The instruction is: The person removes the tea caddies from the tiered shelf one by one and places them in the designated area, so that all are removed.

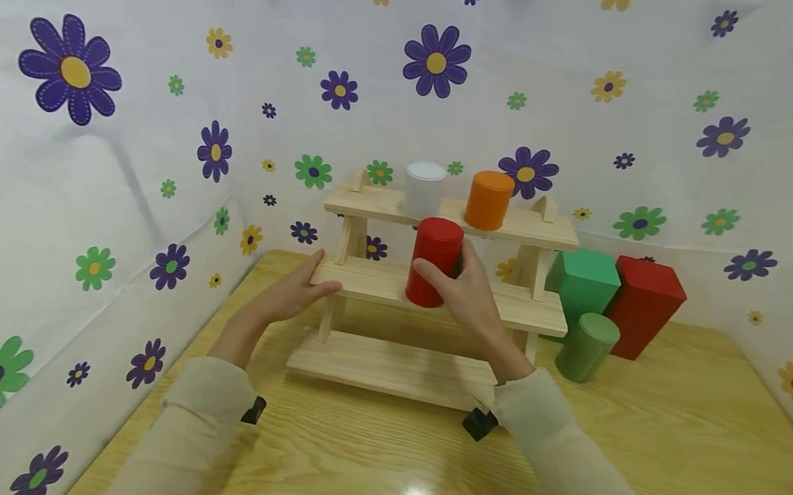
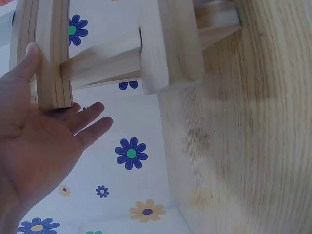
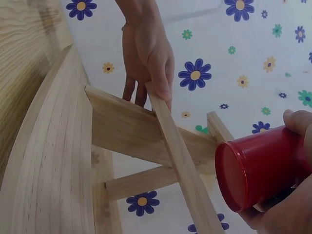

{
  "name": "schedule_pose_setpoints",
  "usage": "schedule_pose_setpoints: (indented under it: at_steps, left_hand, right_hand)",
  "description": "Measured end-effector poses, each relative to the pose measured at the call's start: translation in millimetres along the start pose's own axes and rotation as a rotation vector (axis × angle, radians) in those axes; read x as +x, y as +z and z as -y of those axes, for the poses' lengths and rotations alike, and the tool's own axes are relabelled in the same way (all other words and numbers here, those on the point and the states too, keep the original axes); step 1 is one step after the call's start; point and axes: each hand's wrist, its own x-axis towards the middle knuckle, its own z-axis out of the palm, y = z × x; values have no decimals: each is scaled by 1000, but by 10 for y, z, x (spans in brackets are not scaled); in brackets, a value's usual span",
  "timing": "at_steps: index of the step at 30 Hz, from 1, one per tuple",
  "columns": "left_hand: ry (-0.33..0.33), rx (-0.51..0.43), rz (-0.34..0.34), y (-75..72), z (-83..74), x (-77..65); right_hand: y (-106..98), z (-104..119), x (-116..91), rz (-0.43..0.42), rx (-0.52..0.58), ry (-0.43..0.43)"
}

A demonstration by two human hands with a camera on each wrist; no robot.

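Note:
A three-tier wooden shelf stand [image 1: 388, 362] stands on the table. With its thumb on one face and its fingers on the other, my left hand [image 1: 291, 292] grips the left end of the middle board [image 2: 51, 58]. My right hand [image 1: 471, 292] holds a red cylindrical tin [image 1: 436, 252] between thumb and fingers, in front of the middle board. The right wrist view shows the tin's round end clear of the board; whether the tin touches wood elsewhere cannot be told. On the top board sit a white tin [image 1: 424, 190] and an orange tin [image 1: 489, 200].
Right of the stand are a green box [image 1: 584, 280], a red box [image 1: 648, 303] and a green cylindrical tin [image 1: 587, 349]. Two small black pieces [image 1: 479, 423] lie near the stand's front, partly behind my sleeves. Flower-patterned sheeting [image 1: 240, 114] surrounds the table [image 1: 368, 460].

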Motion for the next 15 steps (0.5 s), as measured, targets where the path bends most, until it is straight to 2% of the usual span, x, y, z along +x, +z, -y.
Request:
schedule_pose_setpoints:
  at_steps: [8, 15]
  left_hand:
    - [71, 6, 23, -3, -45, 1]
    - [72, 51, 28, 19, -50, -1]
  right_hand:
    - [-247, 41, -94, 10, -27, 53]
    - [-501, 54, -158, 4, -45, 62]
